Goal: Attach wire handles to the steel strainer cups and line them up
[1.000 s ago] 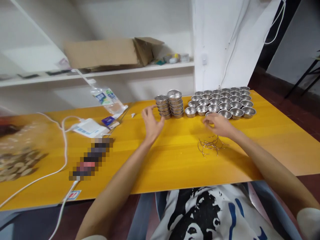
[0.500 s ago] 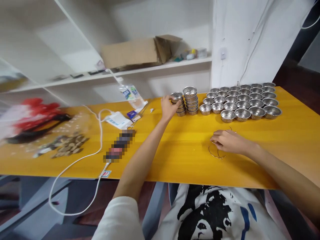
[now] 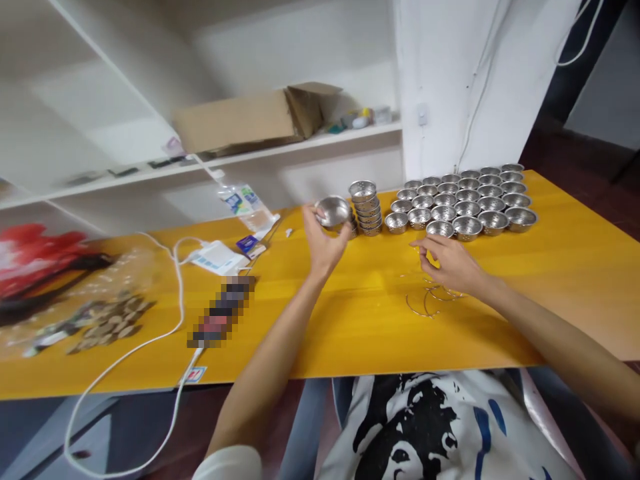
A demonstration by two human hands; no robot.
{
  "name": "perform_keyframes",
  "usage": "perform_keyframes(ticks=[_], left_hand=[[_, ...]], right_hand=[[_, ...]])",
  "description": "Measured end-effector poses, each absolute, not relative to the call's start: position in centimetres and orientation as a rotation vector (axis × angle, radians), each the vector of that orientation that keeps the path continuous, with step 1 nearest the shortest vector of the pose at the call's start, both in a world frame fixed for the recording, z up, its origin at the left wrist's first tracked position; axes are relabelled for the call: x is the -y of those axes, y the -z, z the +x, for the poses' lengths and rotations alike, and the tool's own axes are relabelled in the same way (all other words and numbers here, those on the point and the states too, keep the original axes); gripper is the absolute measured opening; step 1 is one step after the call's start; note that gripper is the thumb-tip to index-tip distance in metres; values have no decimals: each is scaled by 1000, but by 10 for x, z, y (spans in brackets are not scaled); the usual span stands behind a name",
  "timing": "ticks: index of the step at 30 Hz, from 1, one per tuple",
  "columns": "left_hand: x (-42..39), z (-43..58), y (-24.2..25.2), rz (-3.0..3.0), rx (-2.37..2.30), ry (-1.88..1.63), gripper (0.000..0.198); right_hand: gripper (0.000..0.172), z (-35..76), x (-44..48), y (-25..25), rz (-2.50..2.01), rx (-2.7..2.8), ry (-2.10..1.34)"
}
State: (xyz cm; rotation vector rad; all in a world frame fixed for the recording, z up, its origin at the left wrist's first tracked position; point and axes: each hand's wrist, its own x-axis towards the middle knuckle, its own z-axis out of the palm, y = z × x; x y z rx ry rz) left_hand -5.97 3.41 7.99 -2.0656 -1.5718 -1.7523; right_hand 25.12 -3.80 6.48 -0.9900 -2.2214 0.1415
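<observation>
In my left hand (image 3: 324, 250), a small stainless steel cup (image 3: 334, 212) is held by its sides, mouth tilted toward me, between thumb and fingers. Right behind it stand two stacks of perforated metal cups, the taller stack (image 3: 369, 215) in plain sight and the shorter one (image 3: 353, 227) mostly hidden. My right hand (image 3: 445, 260) hovers over the table with thumb and forefinger brought together. Whatever is between those fingertips is too thin or blurred to make out. Below that hand lie several thin curved wires (image 3: 424, 308) on the yellow tabletop.
Rows of perforated cups (image 3: 467, 213) fill the back right of the table (image 3: 360, 333). To the left are a plastic bottle (image 3: 247, 208), a white box (image 3: 217, 257), a white cable (image 3: 181, 293), brown discs (image 3: 113, 323) and a red bag (image 3: 43, 260). A cardboard box (image 3: 235, 123) sits on the shelf.
My left hand has lifted a cup off the shorter stack and brought it slightly toward me. My right hand has risen away from the wires, which now show more fully. The view has shifted.
</observation>
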Motion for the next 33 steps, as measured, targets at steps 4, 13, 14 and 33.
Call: perform_keyframes(ticks=[4,13,14,33], left_hand=[[8,-16,-46,-2608,1339,1872,56],[44,16,-36,-3064,1289,1913,86],[47,17,-36,-3089,1283,1902,87],[60,32,-42,-3105,1148,1508,43]], right_hand=[[37,256,33,-71,-945,1982,-303],[17,254,34,-73,-775,1876,-442],[17,253,35,-72,-769,1890,-416],[14,237,45,-57,-876,1857,-440]])
